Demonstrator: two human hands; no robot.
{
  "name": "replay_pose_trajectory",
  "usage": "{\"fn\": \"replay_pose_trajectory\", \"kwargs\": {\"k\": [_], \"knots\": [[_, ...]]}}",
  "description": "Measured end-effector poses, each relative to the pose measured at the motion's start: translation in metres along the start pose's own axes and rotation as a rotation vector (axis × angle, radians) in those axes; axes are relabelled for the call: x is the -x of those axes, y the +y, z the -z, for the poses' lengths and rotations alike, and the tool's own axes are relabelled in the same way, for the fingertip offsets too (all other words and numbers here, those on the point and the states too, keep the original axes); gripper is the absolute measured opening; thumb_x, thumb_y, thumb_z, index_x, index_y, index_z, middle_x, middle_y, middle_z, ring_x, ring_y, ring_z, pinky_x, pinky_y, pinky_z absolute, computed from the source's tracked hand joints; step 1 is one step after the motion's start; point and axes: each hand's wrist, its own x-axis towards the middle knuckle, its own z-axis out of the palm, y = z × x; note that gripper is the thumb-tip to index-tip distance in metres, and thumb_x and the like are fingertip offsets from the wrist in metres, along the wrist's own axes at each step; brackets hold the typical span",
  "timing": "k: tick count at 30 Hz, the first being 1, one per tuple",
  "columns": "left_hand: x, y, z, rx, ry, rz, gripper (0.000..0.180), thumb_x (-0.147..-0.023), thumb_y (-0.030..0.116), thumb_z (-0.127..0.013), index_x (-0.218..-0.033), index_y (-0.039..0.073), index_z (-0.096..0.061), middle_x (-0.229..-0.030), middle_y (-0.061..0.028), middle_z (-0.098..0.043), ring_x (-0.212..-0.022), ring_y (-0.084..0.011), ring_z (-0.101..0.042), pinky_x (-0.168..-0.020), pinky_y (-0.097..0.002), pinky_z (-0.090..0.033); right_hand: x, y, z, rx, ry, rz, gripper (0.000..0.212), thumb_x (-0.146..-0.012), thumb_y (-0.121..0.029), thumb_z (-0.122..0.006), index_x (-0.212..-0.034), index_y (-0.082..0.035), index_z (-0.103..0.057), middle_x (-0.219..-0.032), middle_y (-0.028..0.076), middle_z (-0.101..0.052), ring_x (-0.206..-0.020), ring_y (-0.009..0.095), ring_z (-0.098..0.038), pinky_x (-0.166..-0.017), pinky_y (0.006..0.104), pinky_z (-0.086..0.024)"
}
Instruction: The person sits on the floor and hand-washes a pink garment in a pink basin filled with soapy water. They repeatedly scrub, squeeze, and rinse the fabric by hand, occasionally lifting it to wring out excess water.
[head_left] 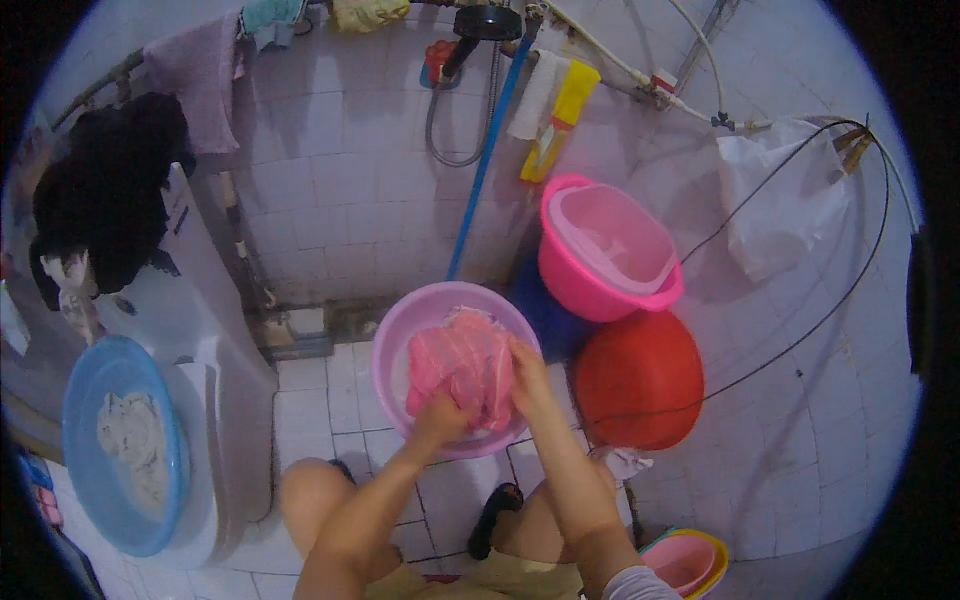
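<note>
- Two hands are on the pink cloth (462, 358) inside the lilac basin (383, 365): your left hand (447, 418) clutches a fold; I cannot tell whether your right hand (526, 368) pinches or only presses its edge.
- Tug that fold too hard and the cloth could stretch, or the basin slide.
- Swing wide rightward and you might knock the red basin (642, 375).

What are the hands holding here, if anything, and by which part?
The pink cloth in the basin: the left hand appears to grip its near edge; the right hand is at its right edge, grip unclear.
</note>
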Motion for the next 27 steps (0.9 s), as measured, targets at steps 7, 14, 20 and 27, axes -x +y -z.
{"fn": "replay_pose_trajectory", "kwargs": {"k": [7,14,20,27], "knots": [[-0.011,0.005,0.0,0.916,0.143,0.132,0.028,-0.083,0.019,-0.056,-0.106,0.004,-0.055,-0.099,-0.0053,-0.058,-0.094,-0.0162,-0.055,-0.084,-0.0306,-0.043,0.005,-0.012,0.004,-0.01,0.037,0.053,0.01,-0.093,-0.017,-0.054,-0.093,-0.007,-0.058,-0.094,0.001,-0.06,-0.085,0.014,-0.056,-0.08,0.0276,-0.045],[-0.018,0.04,0.039,1.098,0.251,0.011,0.021,-0.08,0.009,-0.059,-0.1,0.007,-0.054,-0.101,-0.0055,-0.057,-0.098,-0.0169,-0.053,-0.089,-0.0318,-0.041,-0.003,-0.008,0.014,0.387,0.071,0.211,0.009,-0.091,-0.017,-0.055,-0.091,-0.008,-0.053,-0.091,0.002,-0.057,-0.086,0.012,-0.053,-0.08,0.0271,-0.042],[-0.023,0.035,0.043,0.997,0.372,-0.158,0.045,-0.071,-0.005,-0.058,-0.113,0.007,-0.046,-0.116,-0.0073,-0.05,-0.108,-0.0178,-0.048,-0.094,-0.0311,-0.039,0.012,-0.016,-0.014,0.957,-0.036,0.512,0.036,-0.088,-0.014,-0.061,-0.12,-0.006,-0.046,-0.091,0.005,-0.059,-0.085,0.014,-0.055,-0.079,0.0295,-0.044],[-0.018,0.058,0.073,0.387,0.236,-0.457,0.079,-0.066,-0.006,-0.06,-0.138,0.008,-0.029,-0.134,-0.0133,-0.04,-0.129,-0.0245,-0.036,-0.107,-0.0335,-0.029,0.015,-0.004,-0.001,1.536,-0.366,0.383,0.052,-0.076,-0.024,-0.072,-0.12,-0.005,-0.053,-0.112,0.016,-0.058,-0.1,0.037,-0.056,-0.089,0.043,-0.043]]}}
